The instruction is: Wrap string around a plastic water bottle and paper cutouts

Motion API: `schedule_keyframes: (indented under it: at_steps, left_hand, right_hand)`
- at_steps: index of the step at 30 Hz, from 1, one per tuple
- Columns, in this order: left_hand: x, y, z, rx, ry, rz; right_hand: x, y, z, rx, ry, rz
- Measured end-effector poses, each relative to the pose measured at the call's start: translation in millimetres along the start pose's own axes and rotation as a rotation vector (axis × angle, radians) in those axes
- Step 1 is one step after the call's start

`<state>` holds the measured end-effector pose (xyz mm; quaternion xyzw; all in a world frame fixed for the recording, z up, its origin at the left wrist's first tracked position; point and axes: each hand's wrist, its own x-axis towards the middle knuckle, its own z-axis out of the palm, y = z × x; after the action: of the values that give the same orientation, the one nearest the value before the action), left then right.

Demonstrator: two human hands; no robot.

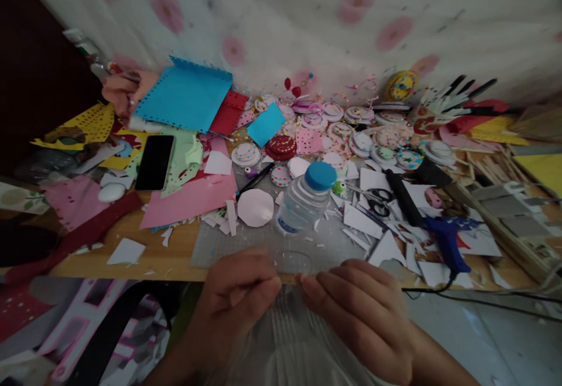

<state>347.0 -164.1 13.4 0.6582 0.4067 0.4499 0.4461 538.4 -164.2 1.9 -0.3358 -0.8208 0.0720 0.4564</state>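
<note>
Both hands are close together at the table's front edge. My left hand (241, 295) is closed, with thumb and forefinger pinched. My right hand (360, 310) pinches too, its fingertips a short gap from the left ones. What they hold is too small to make out. A thin pale loop (296, 253) shows just above the gap, and I cannot tell whether it is held. Grey pleated material (285, 339) lies below the hands. Beyond them, a clear bottle (302, 204) with a blue cap stands on the grey cutting mat (272, 251). Beside it lies a white paper disc (255, 208).
Paper scraps cover much of the mat. To the right are scissors (380, 201), a blue glue gun (448, 245) with its cord, and a wooden box (504, 228). A phone (155, 162) and pink paper (188, 201) lie left. Several decorated discs (281, 147) fill the back.
</note>
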Motion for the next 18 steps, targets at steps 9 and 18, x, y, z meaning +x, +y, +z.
schedule_keyframes:
  at_steps: [9,18]
  left_hand:
    - [9.0,3.4,-18.6,0.401,-0.178,0.484]
    - [4.6,-4.1,-20.5,0.468,-0.162,0.582]
  right_hand:
    - [19.5,3.9,-12.4,0.681,-0.328,0.453]
    - [24.4,-3.5,-22.7,0.661,-0.256,0.339]
